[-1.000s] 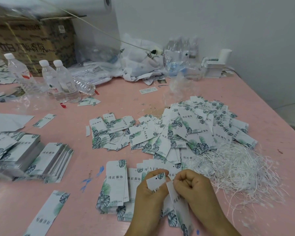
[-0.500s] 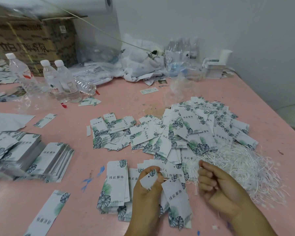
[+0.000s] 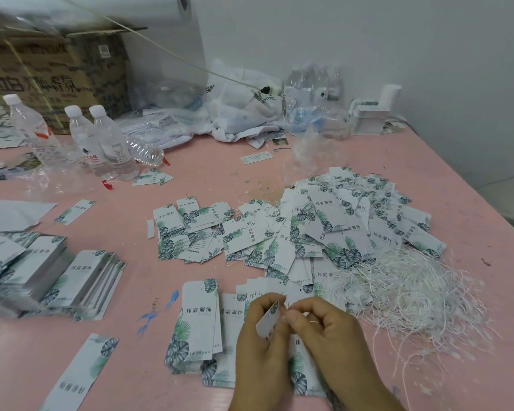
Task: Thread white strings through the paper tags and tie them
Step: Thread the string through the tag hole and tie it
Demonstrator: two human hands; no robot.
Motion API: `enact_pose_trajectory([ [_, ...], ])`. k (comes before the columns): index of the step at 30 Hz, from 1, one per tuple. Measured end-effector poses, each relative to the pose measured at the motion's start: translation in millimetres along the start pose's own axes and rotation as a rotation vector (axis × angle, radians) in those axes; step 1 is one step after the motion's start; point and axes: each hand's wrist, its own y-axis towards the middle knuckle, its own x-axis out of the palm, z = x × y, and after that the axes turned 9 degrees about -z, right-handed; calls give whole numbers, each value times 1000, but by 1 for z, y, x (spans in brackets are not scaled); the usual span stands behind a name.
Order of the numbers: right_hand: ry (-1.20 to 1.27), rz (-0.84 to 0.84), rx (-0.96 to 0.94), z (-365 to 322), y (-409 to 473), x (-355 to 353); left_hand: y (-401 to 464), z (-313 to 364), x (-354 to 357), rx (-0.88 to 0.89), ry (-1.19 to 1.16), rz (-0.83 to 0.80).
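My left hand (image 3: 260, 345) pinches a small white paper tag (image 3: 268, 321) with a green leaf print, held up on edge near the table's front. My right hand (image 3: 324, 327) is curled right beside it and pinches a thin white string (image 3: 313, 321) close to the tag's top. Under both hands lie several flat tags (image 3: 201, 318). A tangled heap of white strings (image 3: 413, 292) lies just to the right of my hands. A large loose pile of tags (image 3: 324, 226) spreads behind them.
Neat stacks of tags (image 3: 51, 274) sit at the left on the pink table (image 3: 190, 161). Water bottles (image 3: 101, 140) stand at the back left before a cardboard box (image 3: 51, 72). Plastic bags (image 3: 244, 114) and more bottles line the back wall. The table's right edge runs diagonally.
My right hand went out to the string heap and has come back to the tag with a string. My left hand has turned the tag up on edge.
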Motion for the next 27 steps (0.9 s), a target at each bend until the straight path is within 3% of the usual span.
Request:
enact_pose_trajectory([
  [7, -83, 43, -13, 2, 2, -3, 3, 16, -6, 14, 54, -30],
  [11, -116, 94, -100, 7, 0, -2, 1, 17, -3, -52, 5, -53],
  [17, -354, 92, -339, 5, 0, -4, 5, 11, -7, -74, 31, 7],
  [27, -230, 100, -192, 18, 2, -1, 7, 14, -7, -130, -52, 42],
])
